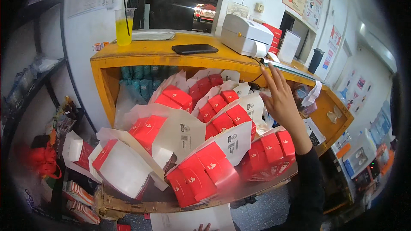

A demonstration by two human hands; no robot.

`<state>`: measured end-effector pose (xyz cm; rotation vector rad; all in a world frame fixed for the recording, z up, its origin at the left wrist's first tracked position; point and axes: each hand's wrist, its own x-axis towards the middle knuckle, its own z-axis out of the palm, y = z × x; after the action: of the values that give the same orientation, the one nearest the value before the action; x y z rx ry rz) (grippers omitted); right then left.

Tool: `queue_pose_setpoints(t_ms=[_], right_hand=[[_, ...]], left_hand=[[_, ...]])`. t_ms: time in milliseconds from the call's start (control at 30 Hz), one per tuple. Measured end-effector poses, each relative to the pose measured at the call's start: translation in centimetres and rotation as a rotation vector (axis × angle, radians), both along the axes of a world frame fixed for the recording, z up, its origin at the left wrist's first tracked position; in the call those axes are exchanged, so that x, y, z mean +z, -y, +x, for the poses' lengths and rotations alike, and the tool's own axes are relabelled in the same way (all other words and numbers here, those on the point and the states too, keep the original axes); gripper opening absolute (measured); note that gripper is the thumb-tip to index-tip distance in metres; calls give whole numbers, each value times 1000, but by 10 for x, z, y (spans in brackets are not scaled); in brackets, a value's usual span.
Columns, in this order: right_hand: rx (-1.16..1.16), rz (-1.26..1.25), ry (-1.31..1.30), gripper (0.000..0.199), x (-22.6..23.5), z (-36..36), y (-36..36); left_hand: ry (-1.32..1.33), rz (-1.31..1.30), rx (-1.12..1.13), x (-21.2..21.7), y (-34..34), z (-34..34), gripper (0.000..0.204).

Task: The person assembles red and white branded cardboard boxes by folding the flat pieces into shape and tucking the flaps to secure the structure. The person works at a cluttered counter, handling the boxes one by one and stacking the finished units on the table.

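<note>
My right hand point(278, 96) is raised at the front edge of the yellow counter, with its fingers apart and nothing in them. A black sleeve covers that forearm. Below the hand stand folded red and white cardboard boxes point(270, 149), part of a crowded heap on a brown table. At the lower edge, only the fingertips of my left hand point(204, 227) show, spread flat on a white cardboard sheet point(184, 219); the rest of that hand is out of view. Nearest to the sheet is a red carton group point(201, 177) with white flaps up. Another box point(124, 167) lies with its white inside showing.
On the yellow counter point(150, 51) stand a cup of yellow drink point(124, 32) with a straw, a black phone point(195, 49) and a white label printer point(246, 35). Teal packs point(139, 79) fill the shelf below. Dark shelving point(32, 77) runs along the left.
</note>
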<state>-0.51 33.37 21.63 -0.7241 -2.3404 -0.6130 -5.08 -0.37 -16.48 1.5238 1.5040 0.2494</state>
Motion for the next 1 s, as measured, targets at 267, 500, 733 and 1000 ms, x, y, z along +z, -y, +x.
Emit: queue_pose_setpoints(t_ms=[267,500,733,1000], right_hand=[[-57,1,334,57,-19,-27,-28],[86,122,160,58,12,-45,7],[449,49,-276,56,54,-73,87],[580,-9,-42,54,9,-110,99]], left_hand=[[-216,392,-39,-84,-1,21,59],[-347,407,-32,-60,15,21,63],[-749,715,6,-90,21,28,79],[-301,322,-222,-34,-7,33,93]])
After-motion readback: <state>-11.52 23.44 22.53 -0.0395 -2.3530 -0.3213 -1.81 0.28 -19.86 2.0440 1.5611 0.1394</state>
